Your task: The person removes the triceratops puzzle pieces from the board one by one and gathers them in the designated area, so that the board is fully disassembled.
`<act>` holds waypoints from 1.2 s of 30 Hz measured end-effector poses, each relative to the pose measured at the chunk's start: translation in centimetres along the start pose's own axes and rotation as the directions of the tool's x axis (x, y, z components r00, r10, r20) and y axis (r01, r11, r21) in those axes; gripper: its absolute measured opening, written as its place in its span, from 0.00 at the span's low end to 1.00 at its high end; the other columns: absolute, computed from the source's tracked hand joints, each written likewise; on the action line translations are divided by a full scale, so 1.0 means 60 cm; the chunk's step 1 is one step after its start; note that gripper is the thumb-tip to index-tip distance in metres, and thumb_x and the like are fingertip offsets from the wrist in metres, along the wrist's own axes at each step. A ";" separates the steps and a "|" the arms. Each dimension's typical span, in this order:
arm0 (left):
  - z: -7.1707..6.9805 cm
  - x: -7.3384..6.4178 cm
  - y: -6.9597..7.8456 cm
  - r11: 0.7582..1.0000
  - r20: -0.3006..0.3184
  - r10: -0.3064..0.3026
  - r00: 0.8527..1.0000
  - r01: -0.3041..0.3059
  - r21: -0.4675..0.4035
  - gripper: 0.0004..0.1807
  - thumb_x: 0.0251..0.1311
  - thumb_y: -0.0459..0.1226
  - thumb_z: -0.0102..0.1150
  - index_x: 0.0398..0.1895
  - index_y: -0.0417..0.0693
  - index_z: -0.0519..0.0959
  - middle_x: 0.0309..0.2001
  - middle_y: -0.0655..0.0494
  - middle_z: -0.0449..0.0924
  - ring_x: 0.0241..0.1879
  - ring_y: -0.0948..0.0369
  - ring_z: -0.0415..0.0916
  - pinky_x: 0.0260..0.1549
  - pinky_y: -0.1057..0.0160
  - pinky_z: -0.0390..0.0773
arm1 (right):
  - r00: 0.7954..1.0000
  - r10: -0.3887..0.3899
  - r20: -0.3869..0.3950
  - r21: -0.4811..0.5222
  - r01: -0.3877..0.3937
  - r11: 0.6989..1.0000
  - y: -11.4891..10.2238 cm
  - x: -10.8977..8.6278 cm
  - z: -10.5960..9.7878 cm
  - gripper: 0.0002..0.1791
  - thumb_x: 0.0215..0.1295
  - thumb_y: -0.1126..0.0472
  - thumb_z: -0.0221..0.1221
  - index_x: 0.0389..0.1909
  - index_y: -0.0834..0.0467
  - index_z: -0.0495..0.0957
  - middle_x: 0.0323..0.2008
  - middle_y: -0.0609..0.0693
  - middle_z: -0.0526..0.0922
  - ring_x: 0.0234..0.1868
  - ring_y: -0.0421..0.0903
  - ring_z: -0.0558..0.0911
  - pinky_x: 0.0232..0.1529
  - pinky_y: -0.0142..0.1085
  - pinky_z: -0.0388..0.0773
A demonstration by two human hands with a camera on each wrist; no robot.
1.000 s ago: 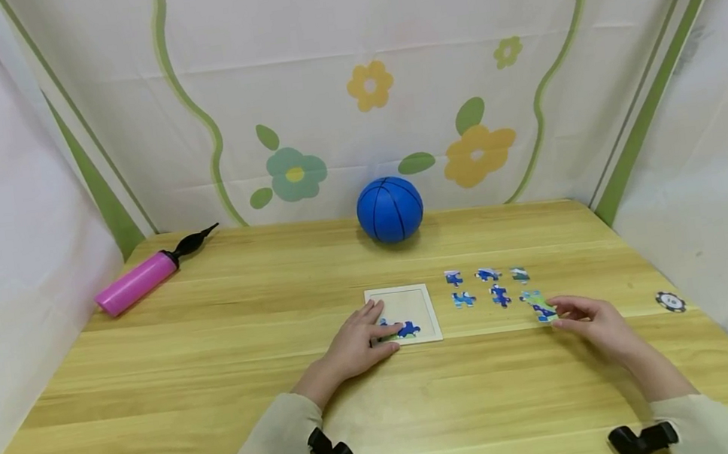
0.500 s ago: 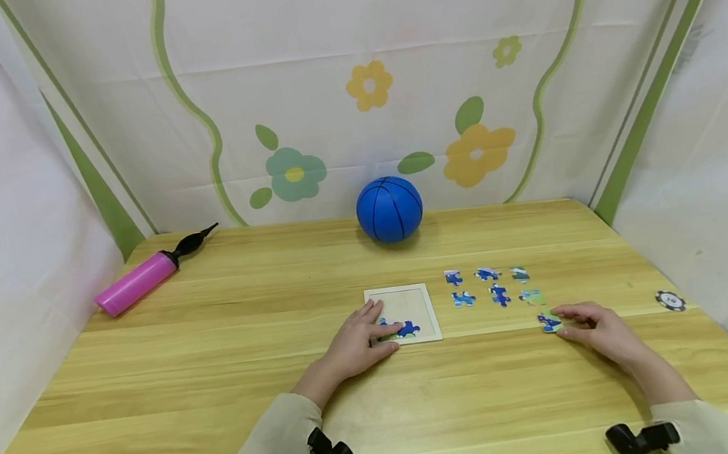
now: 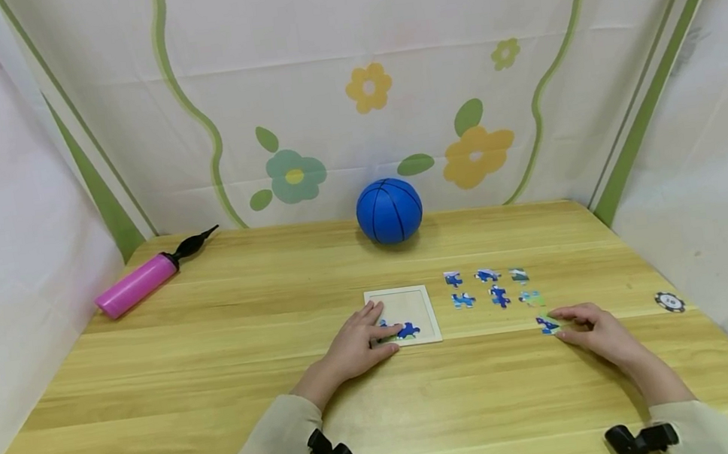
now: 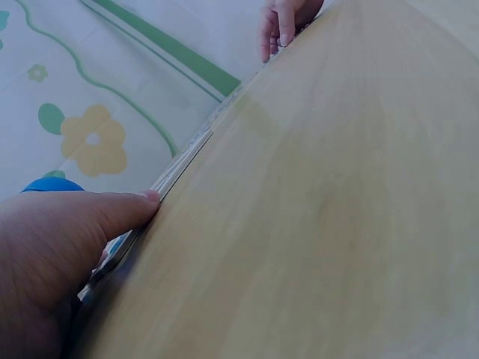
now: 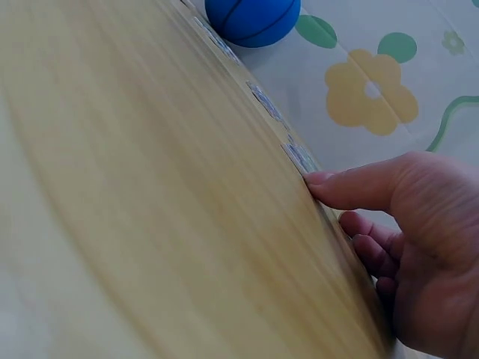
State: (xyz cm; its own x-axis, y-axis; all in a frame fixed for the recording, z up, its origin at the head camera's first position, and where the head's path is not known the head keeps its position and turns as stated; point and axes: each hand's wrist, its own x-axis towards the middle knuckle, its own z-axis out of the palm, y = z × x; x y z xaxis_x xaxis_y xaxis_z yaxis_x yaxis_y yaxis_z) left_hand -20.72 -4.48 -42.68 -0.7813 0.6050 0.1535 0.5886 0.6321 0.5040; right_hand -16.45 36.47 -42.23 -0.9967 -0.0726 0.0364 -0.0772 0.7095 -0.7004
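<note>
My left hand (image 3: 352,343) rests with its fingers spread on the square puzzle tray (image 3: 436,324). Beside its index finger, a blue puzzle piece (image 3: 408,330) lies in the tray's lower part; the hand partly covers other pieces there. In the left wrist view its thumb (image 4: 127,213) lies along the tray edge. My right hand (image 3: 595,331) pinches a blue-and-green puzzle piece (image 3: 547,325) by its right side, low at the table. The right wrist view shows the thumb against the edge of this piece (image 5: 298,157).
Several loose puzzle pieces (image 3: 499,296) lie in two rows right of the tray. A blue ball (image 3: 389,211) stands by the back curtain. A pink hand pump (image 3: 139,285) lies at the far left, and a round black-and-white chip (image 3: 670,301) near the right edge.
My right hand has drawn the blue-and-green puzzle piece toward me, away from the light green piece it lay against. My left hand has stayed on the tray.
</note>
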 end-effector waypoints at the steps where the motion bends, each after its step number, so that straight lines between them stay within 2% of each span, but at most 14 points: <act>1: 0.000 0.000 0.000 1.000 0.000 -0.002 1.000 0.002 0.000 0.20 0.55 0.48 0.52 0.52 0.55 0.73 0.62 0.43 0.51 0.63 0.51 0.42 0.57 0.52 0.45 | 1.000 0.004 0.000 0.010 -0.004 1.000 0.000 0.000 -0.001 0.25 0.54 0.54 0.58 0.50 0.63 0.71 0.44 0.57 0.67 0.38 0.46 0.63 0.35 0.35 0.61; 7: 0.001 0.001 -0.002 1.000 0.004 -0.011 1.000 0.011 0.001 0.20 0.55 0.48 0.52 0.52 0.56 0.73 0.63 0.44 0.51 0.63 0.52 0.41 0.57 0.52 0.45 | 1.000 -0.011 -0.014 0.093 0.013 0.996 -0.009 0.003 -0.009 0.26 0.55 0.58 0.58 0.52 0.68 0.68 0.40 0.59 0.70 0.34 0.41 0.69 0.31 0.30 0.68; 9: 0.001 0.001 -0.001 1.000 0.005 -0.014 1.000 0.014 -0.001 0.20 0.55 0.48 0.52 0.52 0.56 0.73 0.63 0.44 0.51 0.63 0.52 0.41 0.57 0.52 0.45 | 1.000 -0.026 -0.013 0.083 0.027 0.996 -0.018 0.007 -0.013 0.25 0.55 0.58 0.57 0.52 0.68 0.67 0.40 0.61 0.71 0.34 0.40 0.70 0.31 0.30 0.70; 15: 0.000 0.000 -0.001 1.000 0.013 -0.016 1.000 0.016 0.004 0.20 0.55 0.48 0.52 0.52 0.57 0.73 0.63 0.44 0.51 0.63 0.52 0.41 0.57 0.52 0.45 | 0.999 -0.052 0.012 0.054 0.051 0.997 -0.067 0.018 -0.011 0.26 0.56 0.57 0.57 0.54 0.66 0.66 0.45 0.64 0.70 0.41 0.49 0.70 0.32 0.37 0.72; 24: 0.001 0.001 -0.001 1.000 0.012 -0.009 1.000 0.009 -0.001 0.20 0.55 0.49 0.51 0.52 0.57 0.73 0.63 0.45 0.51 0.63 0.53 0.41 0.57 0.53 0.45 | 0.980 -0.195 0.035 0.092 0.191 0.977 -0.140 0.048 0.027 0.24 0.56 0.58 0.57 0.52 0.65 0.69 0.46 0.62 0.72 0.43 0.56 0.70 0.37 0.35 0.70; 36: -0.002 -0.001 0.000 1.000 0.004 -0.007 1.000 0.007 -0.006 0.20 0.55 0.48 0.52 0.52 0.56 0.73 0.63 0.44 0.51 0.63 0.51 0.42 0.57 0.52 0.46 | 0.964 -0.240 0.112 0.236 0.209 0.949 -0.218 0.093 0.101 0.22 0.53 0.60 0.59 0.50 0.62 0.71 0.45 0.62 0.72 0.43 0.55 0.71 0.41 0.43 0.67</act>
State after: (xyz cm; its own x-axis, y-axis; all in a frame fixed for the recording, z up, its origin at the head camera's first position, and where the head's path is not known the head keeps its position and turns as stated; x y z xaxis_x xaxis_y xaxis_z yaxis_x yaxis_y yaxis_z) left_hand -20.71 -4.57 -42.56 -0.7843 0.6027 0.1468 0.5822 0.6335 0.5096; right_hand -20.86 22.57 -37.19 -0.9398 -0.3189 0.1230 -0.2752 0.4925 -0.8256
